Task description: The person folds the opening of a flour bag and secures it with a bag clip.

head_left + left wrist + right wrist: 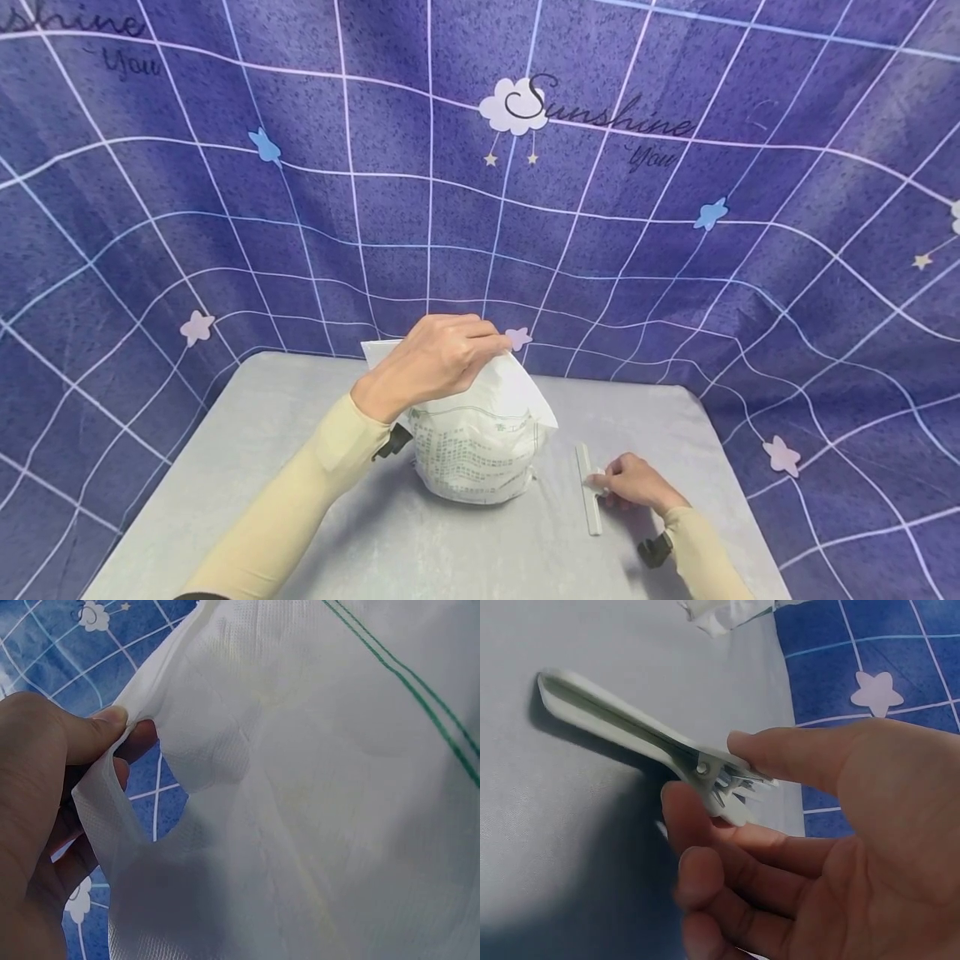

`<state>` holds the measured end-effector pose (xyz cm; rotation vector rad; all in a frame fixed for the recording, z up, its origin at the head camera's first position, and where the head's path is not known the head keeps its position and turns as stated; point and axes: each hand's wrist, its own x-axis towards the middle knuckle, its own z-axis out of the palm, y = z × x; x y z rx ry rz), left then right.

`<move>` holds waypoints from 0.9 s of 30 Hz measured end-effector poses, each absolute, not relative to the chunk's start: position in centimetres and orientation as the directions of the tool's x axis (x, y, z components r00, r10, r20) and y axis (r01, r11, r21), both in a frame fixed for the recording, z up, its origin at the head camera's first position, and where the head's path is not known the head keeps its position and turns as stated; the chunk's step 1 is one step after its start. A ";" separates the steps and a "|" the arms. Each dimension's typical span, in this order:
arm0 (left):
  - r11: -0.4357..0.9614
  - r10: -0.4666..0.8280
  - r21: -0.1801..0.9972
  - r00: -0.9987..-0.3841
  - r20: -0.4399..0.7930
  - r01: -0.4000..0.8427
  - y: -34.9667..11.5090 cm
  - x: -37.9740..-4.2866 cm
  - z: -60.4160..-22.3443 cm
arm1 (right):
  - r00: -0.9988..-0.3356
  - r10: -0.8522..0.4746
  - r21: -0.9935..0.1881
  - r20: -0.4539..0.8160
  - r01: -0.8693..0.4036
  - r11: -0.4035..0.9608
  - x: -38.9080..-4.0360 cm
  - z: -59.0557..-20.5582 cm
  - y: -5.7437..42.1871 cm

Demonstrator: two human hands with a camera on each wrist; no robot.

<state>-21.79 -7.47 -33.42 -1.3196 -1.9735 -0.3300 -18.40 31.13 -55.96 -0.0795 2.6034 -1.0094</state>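
A full white woven bag with rows of green print stands on the table. My left hand grips its top edge from above. In the left wrist view, thumb and fingers pinch the white bag by the strip beside a cut-out handle hole. To the right of the bag, my right hand holds a long white bag clip by its handle end, low over the table. The right wrist view shows the bag clip with a metal spring, thumb on one handle and fingers under the other.
A grey cloth-covered table bears the bag. Behind and on both sides hangs a blue-purple curtain with a grid, stars and clouds. Dark wrist cameras are strapped over the pale sleeves.
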 end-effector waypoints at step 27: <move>0.435 0.690 -0.162 -0.212 0.692 0.886 -7.6 -21.8 -33.5 | -0.977 -0.165 -0.883 -0.134 0.042 0.467 -19.5 -53.1 30.8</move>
